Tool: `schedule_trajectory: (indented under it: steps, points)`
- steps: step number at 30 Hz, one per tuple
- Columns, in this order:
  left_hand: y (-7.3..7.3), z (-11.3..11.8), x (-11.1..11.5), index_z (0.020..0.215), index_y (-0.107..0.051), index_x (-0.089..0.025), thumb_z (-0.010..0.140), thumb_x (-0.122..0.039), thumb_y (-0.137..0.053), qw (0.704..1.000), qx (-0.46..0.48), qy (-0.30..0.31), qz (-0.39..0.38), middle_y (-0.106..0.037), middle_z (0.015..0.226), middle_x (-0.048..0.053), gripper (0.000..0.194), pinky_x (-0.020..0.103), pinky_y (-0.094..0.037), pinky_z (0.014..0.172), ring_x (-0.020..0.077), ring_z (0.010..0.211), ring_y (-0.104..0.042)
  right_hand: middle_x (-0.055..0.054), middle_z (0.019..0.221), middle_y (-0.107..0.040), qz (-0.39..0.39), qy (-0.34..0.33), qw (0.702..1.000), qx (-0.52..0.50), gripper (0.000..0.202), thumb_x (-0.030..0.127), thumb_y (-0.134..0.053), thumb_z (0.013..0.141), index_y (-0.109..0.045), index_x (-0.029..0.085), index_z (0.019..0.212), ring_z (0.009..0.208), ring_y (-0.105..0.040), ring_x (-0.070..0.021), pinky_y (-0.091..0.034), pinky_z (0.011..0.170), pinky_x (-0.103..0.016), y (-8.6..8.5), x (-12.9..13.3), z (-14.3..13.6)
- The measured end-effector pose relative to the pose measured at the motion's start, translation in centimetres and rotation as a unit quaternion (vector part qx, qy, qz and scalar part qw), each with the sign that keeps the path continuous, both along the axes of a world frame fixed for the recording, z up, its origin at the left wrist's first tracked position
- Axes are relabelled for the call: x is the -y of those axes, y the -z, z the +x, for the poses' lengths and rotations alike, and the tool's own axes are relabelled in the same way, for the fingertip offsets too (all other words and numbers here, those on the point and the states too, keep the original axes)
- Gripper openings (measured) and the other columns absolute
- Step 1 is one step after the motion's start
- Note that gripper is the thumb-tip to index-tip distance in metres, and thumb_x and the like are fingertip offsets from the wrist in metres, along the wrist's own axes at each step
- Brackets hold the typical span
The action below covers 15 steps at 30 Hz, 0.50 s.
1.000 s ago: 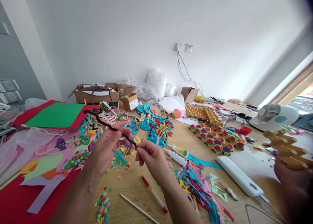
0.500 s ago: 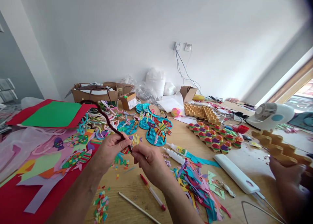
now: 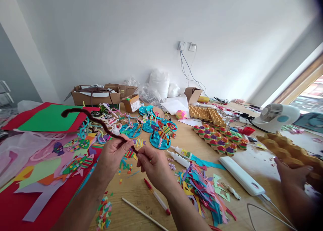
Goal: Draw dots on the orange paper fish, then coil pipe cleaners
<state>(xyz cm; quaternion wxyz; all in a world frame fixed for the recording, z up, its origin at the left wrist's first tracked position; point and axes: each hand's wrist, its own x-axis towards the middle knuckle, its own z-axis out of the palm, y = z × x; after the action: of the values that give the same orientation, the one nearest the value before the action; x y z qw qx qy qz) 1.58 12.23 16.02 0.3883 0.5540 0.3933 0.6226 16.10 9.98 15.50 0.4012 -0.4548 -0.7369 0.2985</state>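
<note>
A dark brown pipe cleaner (image 3: 99,122) runs through both hands in the head view, its long free end curving up and left to a bent tip. My left hand (image 3: 116,152) pinches it between thumb and fingers. Close beside, my right hand (image 3: 151,163) grips its lower right end. Beneath the hands lie paper scraps and a striped paper fish (image 3: 130,153). A red-capped pen (image 3: 156,196) and a thin white stick (image 3: 142,213) rest on the wooden table below my right hand.
At right, another person's hand (image 3: 290,175) holds an egg carton (image 3: 290,148). A painted egg tray (image 3: 219,140), white glue bottles (image 3: 179,159), a white power bank-like device (image 3: 241,175) and paper strips (image 3: 202,190) lie nearby. Red paper (image 3: 50,210) covers the left side; a fan (image 3: 277,118) stands far right.
The pipe cleaner's free end has swung left and lower, its tip now hooked over the green sheet. Both hands keep their grip. The other person's egg carton has turned and tilted.
</note>
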Motion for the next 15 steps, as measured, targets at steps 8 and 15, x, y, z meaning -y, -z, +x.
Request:
schedule_trajectory:
  steps: [8, 15]
  points:
    - [0.32, 0.29, -0.40, 0.060, -0.058, -0.017, 0.058, -0.031, -0.074, 0.993, 0.085, -0.016, -0.081, -0.052, 0.053, -0.004, 0.021, 0.020, -0.037, 0.049, 0.0103, 0.051, -0.045, -0.001, 0.068, -0.065, 0.058, 0.039, 0.997, 0.041, 0.009, 0.017, -0.053, 0.082, -0.060, 0.021, 0.081, 0.058, -0.056, -0.0133, -0.036, 0.055, -0.022, 0.55, -0.12, -0.35]
    - [0.26, -0.16, -0.48, 0.060, -0.059, -0.017, 0.060, -0.029, -0.073, 0.995, 0.080, -0.005, -0.067, -0.051, 0.053, -0.005, 0.019, 0.019, -0.036, 0.049, 0.0092, 0.050, -0.044, -0.005, 0.067, -0.062, 0.208, 0.064, 0.960, 0.174, 0.021, 0.018, -0.044, 0.089, -0.059, 0.019, 0.074, 0.062, -0.055, -0.0155, -0.030, 0.057, -0.024, 0.31, 0.11, -0.05]
